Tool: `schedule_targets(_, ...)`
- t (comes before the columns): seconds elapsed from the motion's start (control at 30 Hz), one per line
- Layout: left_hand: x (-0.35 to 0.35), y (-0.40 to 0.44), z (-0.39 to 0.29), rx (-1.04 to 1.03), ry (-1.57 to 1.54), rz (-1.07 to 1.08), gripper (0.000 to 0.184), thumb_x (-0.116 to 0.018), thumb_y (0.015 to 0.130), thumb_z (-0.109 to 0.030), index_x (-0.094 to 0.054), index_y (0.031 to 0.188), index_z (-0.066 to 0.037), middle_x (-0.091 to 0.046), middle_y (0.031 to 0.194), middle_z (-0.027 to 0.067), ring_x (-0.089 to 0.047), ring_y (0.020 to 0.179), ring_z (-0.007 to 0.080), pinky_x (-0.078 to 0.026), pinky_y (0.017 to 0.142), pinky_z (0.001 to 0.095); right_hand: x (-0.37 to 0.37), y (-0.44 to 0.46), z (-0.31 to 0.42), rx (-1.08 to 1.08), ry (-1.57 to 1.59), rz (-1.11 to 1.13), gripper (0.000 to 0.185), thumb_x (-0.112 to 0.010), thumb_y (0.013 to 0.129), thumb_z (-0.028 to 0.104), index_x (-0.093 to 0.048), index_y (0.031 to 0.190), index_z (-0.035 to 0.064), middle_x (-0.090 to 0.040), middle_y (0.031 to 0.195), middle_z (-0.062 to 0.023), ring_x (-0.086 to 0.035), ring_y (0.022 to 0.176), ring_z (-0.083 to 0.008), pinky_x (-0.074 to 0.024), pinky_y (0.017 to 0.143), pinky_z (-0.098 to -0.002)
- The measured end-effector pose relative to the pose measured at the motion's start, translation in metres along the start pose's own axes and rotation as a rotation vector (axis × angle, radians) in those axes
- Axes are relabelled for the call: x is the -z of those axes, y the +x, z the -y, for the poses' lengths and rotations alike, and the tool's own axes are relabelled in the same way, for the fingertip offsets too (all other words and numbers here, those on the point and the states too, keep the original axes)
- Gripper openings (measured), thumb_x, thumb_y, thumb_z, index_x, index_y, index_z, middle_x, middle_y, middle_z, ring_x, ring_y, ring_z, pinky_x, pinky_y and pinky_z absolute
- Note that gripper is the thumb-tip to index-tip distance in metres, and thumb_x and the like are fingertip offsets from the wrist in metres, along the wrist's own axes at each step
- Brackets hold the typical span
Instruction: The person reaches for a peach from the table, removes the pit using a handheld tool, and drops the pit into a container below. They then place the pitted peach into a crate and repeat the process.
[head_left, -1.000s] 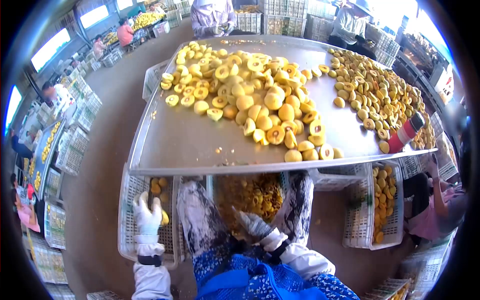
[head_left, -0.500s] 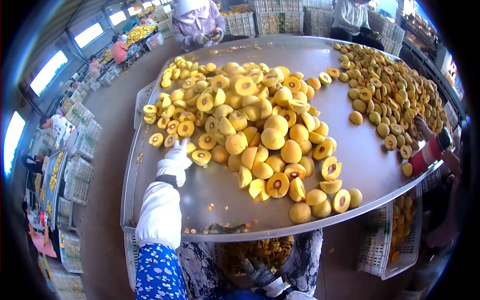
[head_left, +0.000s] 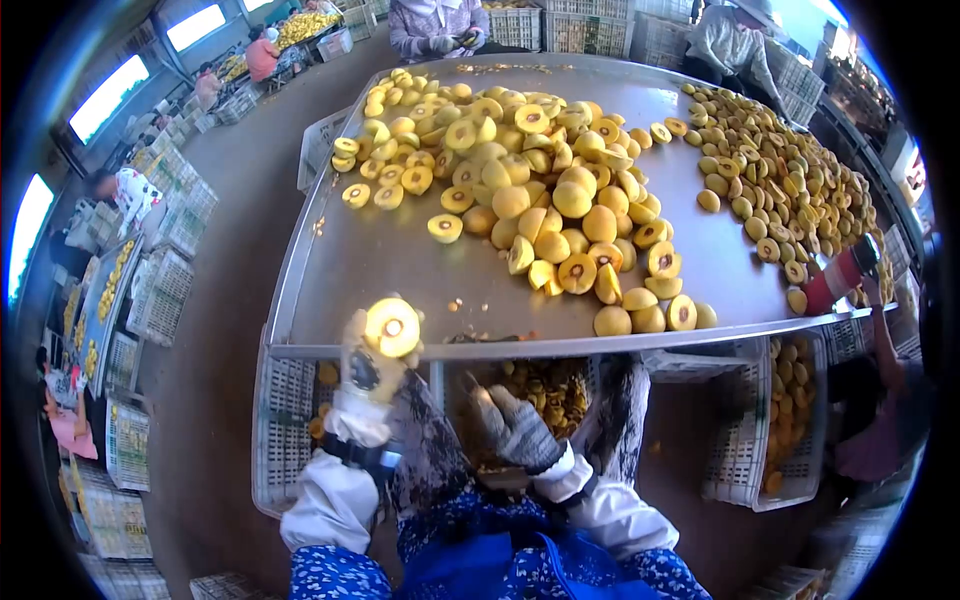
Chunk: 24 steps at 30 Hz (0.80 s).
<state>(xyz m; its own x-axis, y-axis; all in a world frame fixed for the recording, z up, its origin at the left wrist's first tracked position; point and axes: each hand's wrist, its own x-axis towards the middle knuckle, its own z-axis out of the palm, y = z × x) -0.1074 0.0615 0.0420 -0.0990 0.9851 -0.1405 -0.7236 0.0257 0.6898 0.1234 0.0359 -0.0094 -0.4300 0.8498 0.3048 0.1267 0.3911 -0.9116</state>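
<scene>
My left hand (head_left: 368,375), in a pale glove, grips a yellow peach half (head_left: 392,327) just off the table's near edge. Its cut face, with the pit in the middle, is turned up. Lower down, between my knees, my right hand (head_left: 515,430) in a grey and white glove has its fingers curled. Something thin seems to stick out by its fingertips, too small to name. Under that hand sits a container of peach scraps (head_left: 550,395). A heap of halved peaches (head_left: 520,190) lies on the metal table (head_left: 400,270) ahead.
A second peach heap (head_left: 790,190) covers the table's right side, where another person's arm (head_left: 885,345) with a red sleeve (head_left: 835,280) reaches in. Plastic crates stand below at left (head_left: 285,430) and right (head_left: 740,460). A person in a purple top (head_left: 435,30) works across the table.
My left hand has taken a peach half from the near side of the heap and drawn it back toward me. My right hand has risen slightly, and the view has tilted down.
</scene>
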Motion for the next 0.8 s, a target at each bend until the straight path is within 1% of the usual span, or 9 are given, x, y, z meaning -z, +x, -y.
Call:
schedule_targets(0.07,-0.009,-0.025,0.019,0.106,-0.193,-0.135,0.063,-0.044,0.089,-0.057,-0.051,0.118,-0.002,-0.063,0.098,0.0240,-0.064,0.065,0.0310,-0.053,0.049,0.0343,0.002,0.003,0.014,0.444,-0.513,0.006,0.028,-0.052,0.084,0.002,-0.054,0.112,-0.0013,-0.055,0.086,-0.0191,-0.056,0.064,-0.0356,-0.0447,0.053,-0.0401)
schedule_targets(0.1,-0.004,-0.030,0.030,0.101,-0.181,-0.095,0.065,-0.040,0.089,-0.060,-0.052,0.117,-0.002,-0.063,0.098,0.0238,-0.064,0.064,0.0312,-0.054,0.051,0.0341,-0.004,0.002,0.015,0.299,-0.383,0.076,0.031,-0.053,0.082,0.002,-0.053,0.113,-0.0007,-0.055,0.088,-0.0198,-0.056,0.063,-0.0361,-0.0447,0.051,-0.0417)
schedule_targets(0.13,-0.005,-0.039,0.042,0.010,-0.156,-0.017,0.051,-0.045,0.093,-0.046,-0.052,0.116,-0.002,-0.064,0.097,0.0209,-0.065,0.070,0.0282,-0.056,0.060,0.0323,-0.011,0.001,0.016,0.153,-0.253,0.140,0.034,-0.054,0.081,0.003,-0.052,0.114,-0.0001,-0.055,0.091,-0.0205,-0.056,0.062,-0.0367,-0.0447,0.050,-0.0433)
schedule_targets(0.17,-0.019,-0.050,0.052,-0.217,0.319,-0.069,0.041,-0.047,0.094,-0.036,-0.052,0.116,-0.001,-0.065,0.098,0.0187,-0.065,0.075,0.0260,-0.056,0.066,0.0317,-0.009,0.001,0.028,0.265,-0.306,0.124,0.031,-0.052,0.085,0.008,-0.052,0.115,0.0001,-0.054,0.091,-0.0218,-0.057,0.064,-0.0375,-0.0439,0.049,-0.0447)
schedule_targets(0.2,-0.031,-0.059,0.058,-0.446,0.794,-0.115,0.032,-0.049,0.095,-0.025,-0.053,0.115,0.000,-0.065,0.099,0.0166,-0.065,0.081,0.0238,-0.056,0.071,0.0310,-0.014,-0.001,0.029,0.035,-0.270,0.156,0.025,-0.051,0.089,0.016,-0.053,0.108,0.0000,-0.056,0.082,-0.0237,-0.058,0.063,-0.0387,-0.0432,0.049,-0.0465)
schedule_targets(0.33,-0.023,-0.070,0.068,-0.219,0.346,-0.099,0.022,-0.049,0.094,-0.010,-0.055,0.111,0.002,-0.064,0.103,0.0140,-0.063,0.091,0.0207,-0.054,0.079,0.0306,-0.021,-0.006,0.042,-0.206,-0.311,0.093,0.027,-0.049,0.093,0.029,-0.051,0.097,0.0020,-0.056,0.064,-0.0234,-0.058,0.058,-0.0404,-0.0424,0.050,-0.0499)
schedule_targets(0.5,-0.032,-0.086,0.068,-0.063,-0.138,-0.146,0.033,-0.051,0.094,-0.028,-0.057,0.108,0.001,-0.064,0.102,0.0153,-0.063,0.089,0.0233,-0.054,0.080,0.0336,-0.038,-0.021,0.032,-0.177,-0.371,0.060,0.030,-0.049,0.093,0.032,-0.050,0.097,0.0017,-0.054,0.059,-0.0228,-0.056,0.055,-0.0416,-0.0415,0.049,-0.0509)
schedule_targets(0.57,-0.024,-0.084,0.077,-0.063,-0.130,-0.212,0.036,-0.052,0.092,-0.032,-0.057,0.107,0.001,-0.064,0.098,0.0154,-0.063,0.082,0.0242,-0.054,0.073,0.0330,-0.043,-0.028,0.022,-0.170,-0.381,0.098,0.030,-0.048,0.094,0.032,-0.050,0.096,0.0017,-0.054,0.057,-0.0225,-0.056,0.054,-0.0418,-0.0412,0.048,-0.0508)
schedule_targets(0.8,-0.014,-0.077,0.100,-0.119,-0.034,-0.344,0.035,-0.052,0.092,-0.031,-0.060,0.102,0.002,-0.064,0.087,0.0152,-0.063,0.073,0.0223,-0.054,0.064,0.0301,-0.036,-0.033,0.027,-0.227,-0.296,0.220,0.031,-0.047,0.095,0.027,-0.050,0.111,0.0007,-0.059,0.086,-0.0238,-0.060,0.065,-0.0373,-0.0449,0.050,-0.0459)
